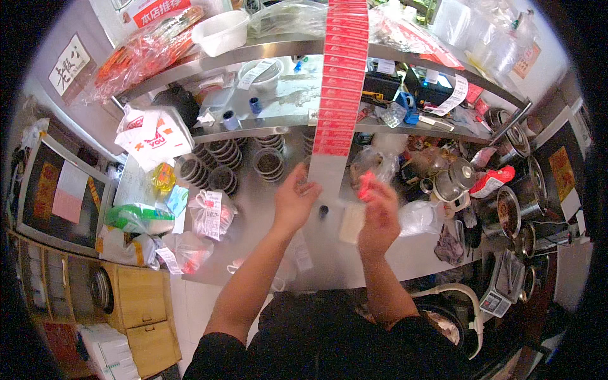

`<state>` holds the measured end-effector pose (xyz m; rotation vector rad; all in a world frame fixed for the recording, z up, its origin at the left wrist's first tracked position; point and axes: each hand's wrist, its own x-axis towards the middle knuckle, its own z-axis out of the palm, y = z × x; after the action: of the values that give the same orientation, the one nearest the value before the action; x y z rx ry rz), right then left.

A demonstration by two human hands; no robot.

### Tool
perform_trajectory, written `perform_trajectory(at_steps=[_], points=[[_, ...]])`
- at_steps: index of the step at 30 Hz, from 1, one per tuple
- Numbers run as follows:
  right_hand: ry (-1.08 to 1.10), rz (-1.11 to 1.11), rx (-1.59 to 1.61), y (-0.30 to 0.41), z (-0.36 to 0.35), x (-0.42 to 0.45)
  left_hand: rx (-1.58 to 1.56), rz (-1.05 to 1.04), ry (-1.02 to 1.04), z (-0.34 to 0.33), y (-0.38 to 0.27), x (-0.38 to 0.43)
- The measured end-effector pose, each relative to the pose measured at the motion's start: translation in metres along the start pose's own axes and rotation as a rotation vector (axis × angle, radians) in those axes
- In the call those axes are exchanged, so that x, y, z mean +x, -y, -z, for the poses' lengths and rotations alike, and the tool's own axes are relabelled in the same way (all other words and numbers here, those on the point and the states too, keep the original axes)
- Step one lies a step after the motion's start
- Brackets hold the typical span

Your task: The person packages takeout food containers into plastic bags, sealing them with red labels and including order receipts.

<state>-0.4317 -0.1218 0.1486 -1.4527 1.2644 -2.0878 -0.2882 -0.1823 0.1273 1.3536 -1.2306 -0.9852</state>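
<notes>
A long strip of red labels (pixel 339 85) hangs from the upper shelf down over the steel counter, its lower end a pale backing. To the left of that backing is my left hand (pixel 297 197), fingers curled and apart, with nothing seen in it. My right hand (pixel 380 216), blurred, is shut on a crumpled red piece (pixel 366 185), whose material I cannot tell. A small dark round thing (pixel 323 211) lies on the counter between my hands. Beside my right hand is a pale flat block (pixel 352 223).
Stacks of lidded round tubs (pixel 269 164) stand at the back left. Tied plastic bags with receipts (pixel 211 216) lie at the left. A glass jar (pixel 454 178), a clear plastic bag (pixel 420 218) and metal pots (pixel 509 211) are at the right. The shelf edge (pixel 247 135) runs above the counter.
</notes>
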Motion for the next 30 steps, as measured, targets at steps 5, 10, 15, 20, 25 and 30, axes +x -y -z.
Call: perform_trajectory(at_steps=[5,10,15,20,25,30], points=[[0.314,0.184,-0.069,-0.001,-0.015,-0.058,-0.587,0.657,0.390,0.064,-0.013,-0.056],[0.485,0.219,-0.068,-0.014,-0.024,-0.096,-0.301,0.375,0.390,0.101,0.019,-0.082],[0.751,0.116,-0.364,0.005,-0.039,-0.100,-0.068,0.235,0.139,0.134,0.040,-0.103],[0.873,-0.087,-0.258,0.002,-0.061,-0.100,0.358,-0.137,0.063,0.169,0.051,-0.115],[1.068,-0.203,-0.126,-0.051,-0.065,-0.124,0.329,-0.093,0.148,0.198,0.076,-0.120],[1.085,-0.254,-0.449,-0.023,-0.046,-0.170,0.754,0.196,-0.040,0.264,0.178,-0.124]])
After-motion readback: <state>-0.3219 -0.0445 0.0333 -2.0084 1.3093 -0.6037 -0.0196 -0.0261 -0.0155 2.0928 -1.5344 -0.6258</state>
